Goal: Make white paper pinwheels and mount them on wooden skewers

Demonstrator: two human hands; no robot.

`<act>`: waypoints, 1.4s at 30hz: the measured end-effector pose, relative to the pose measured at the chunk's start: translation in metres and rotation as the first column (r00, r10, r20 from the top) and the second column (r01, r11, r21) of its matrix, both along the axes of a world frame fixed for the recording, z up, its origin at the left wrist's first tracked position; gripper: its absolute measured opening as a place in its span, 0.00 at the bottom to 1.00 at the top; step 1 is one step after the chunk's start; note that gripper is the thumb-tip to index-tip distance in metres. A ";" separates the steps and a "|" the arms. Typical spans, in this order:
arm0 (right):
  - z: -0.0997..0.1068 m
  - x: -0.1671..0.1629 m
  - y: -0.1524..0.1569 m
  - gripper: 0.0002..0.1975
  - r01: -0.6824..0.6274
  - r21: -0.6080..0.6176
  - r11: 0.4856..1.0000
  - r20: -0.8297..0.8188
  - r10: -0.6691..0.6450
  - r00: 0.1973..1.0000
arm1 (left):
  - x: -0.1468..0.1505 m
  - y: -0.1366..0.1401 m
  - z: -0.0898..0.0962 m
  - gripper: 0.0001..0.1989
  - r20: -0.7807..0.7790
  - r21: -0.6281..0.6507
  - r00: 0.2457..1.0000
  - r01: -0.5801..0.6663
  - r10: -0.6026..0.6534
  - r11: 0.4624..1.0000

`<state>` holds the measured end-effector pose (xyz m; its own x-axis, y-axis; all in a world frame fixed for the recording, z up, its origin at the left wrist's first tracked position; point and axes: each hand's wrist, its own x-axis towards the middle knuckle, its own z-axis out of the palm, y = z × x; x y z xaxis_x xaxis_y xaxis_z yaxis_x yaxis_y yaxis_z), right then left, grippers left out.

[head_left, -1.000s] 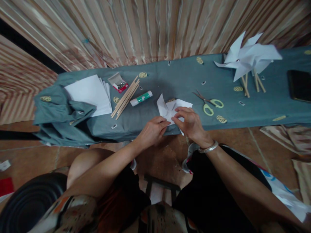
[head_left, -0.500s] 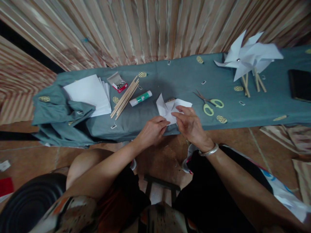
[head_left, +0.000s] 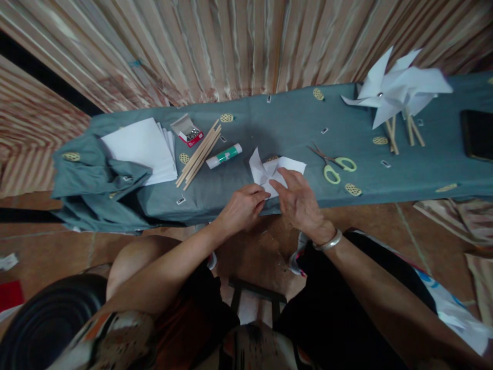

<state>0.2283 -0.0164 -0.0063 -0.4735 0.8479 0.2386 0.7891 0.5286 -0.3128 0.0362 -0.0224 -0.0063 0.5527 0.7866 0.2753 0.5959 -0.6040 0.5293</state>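
A white paper pinwheel [head_left: 267, 174], partly folded, lies at the near edge of the cloth-covered table. My left hand [head_left: 246, 203] pinches its near left corner between thumb and fingers. From the right, my right hand [head_left: 298, 198] bends over the sheet, thumb and forefinger pressing a flap toward the centre; its other fingers are blurred and partly hidden. One pointed flap stands up at the left of the paper. To the right lie scissors [head_left: 332, 163] with light green handles. A green and white glue stick [head_left: 224, 155] rests to the left.
Wooden sticks [head_left: 199, 155] lie beside an open red and white box of small metal pins [head_left: 188, 132]. A stack of white paper [head_left: 140, 149] sits further left on the grey-green tablecloth [head_left: 285, 121]. Finished pinwheels [head_left: 396, 87] and a dark phone-like object [head_left: 477, 134] are at the right.
My right thumb and forefinger have shifted slightly left over the paper, and the wrist has moved a little left. My left hand keeps its pinch on the corner.
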 end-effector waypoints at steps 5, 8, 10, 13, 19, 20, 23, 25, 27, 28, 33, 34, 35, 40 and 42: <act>0.002 -0.005 -0.005 0.20 0.030 0.018 0.999 0.080 -0.032 0.996 | 0.001 0.000 0.000 0.11 -0.032 -0.001 0.999 0.003 -0.003 1.000; -0.001 -0.007 -0.008 0.21 0.036 0.027 0.999 0.087 -0.038 0.996 | 0.000 -0.001 0.002 0.10 -0.058 0.003 0.998 0.006 -0.006 1.000; -0.002 -0.008 -0.009 0.20 0.024 0.041 0.999 0.120 -0.029 0.992 | 0.000 -0.002 0.003 0.10 -0.071 0.002 0.997 0.007 -0.007 1.000; -0.006 -0.009 -0.009 0.20 0.026 0.062 0.998 0.147 -0.035 0.989 | 0.000 -0.003 0.006 0.10 -0.106 0.000 0.994 0.002 -0.002 1.000; -0.015 -0.012 -0.005 0.20 0.052 0.049 0.997 0.075 -0.056 0.996 | 0.003 -0.001 0.007 0.10 -0.188 -0.017 0.982 0.013 -0.016 1.000; -0.015 -0.013 -0.005 0.20 0.060 0.042 0.997 0.059 -0.062 0.996 | 0.004 -0.001 0.007 0.10 -0.192 -0.018 0.981 0.013 -0.016 1.000; -0.016 -0.011 -0.004 0.21 0.071 0.035 0.997 0.005 -0.071 0.997 | 0.005 0.000 0.006 0.10 -0.202 -0.018 0.979 0.009 -0.013 1.000; -0.017 -0.008 -0.003 0.21 0.060 0.032 0.998 -0.045 -0.058 0.997 | 0.005 0.000 0.005 0.10 -0.191 -0.015 0.982 0.000 -0.003 1.000; -0.016 -0.004 -0.001 0.21 0.047 0.023 0.999 -0.107 -0.044 0.993 | 0.005 0.000 0.004 0.10 -0.169 -0.009 0.986 -0.013 0.011 1.000; -0.016 -0.002 0.000 0.22 0.044 0.019 0.999 -0.136 -0.041 0.990 | 0.005 -0.001 0.004 0.10 -0.161 -0.005 0.987 -0.019 0.018 1.000; -0.016 0.003 0.001 0.24 0.019 0.010 1.000 -0.194 -0.017 0.981 | 0.004 0.000 0.004 0.10 -0.179 -0.004 0.984 -0.010 0.009 1.000; -0.016 0.003 0.001 0.24 0.017 0.011 1.000 -0.189 -0.015 0.982 | 0.004 0.000 0.004 0.10 -0.186 -0.007 0.983 -0.006 0.005 1.000; -0.016 0.003 0.000 0.24 0.017 0.011 1.000 -0.181 -0.014 0.983 | 0.004 0.000 0.004 0.10 -0.190 -0.010 0.982 -0.005 0.003 1.000; -0.017 0.002 -0.001 0.24 0.017 0.000 1.000 -0.154 -0.017 0.988 | 0.004 0.000 0.002 0.10 -0.187 -0.009 0.982 0.002 -0.004 1.000; -0.017 0.002 -0.001 0.25 0.015 0.000 1.000 -0.167 -0.015 0.986 | 0.003 0.000 0.003 0.10 -0.181 -0.004 0.983 0.008 -0.009 1.000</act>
<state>0.2307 -0.0175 -0.0232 -0.4142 0.8543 0.3141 0.7338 0.5176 -0.4401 0.0395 -0.0224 -0.0037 0.5998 0.7825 0.1674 0.6769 -0.6077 0.4155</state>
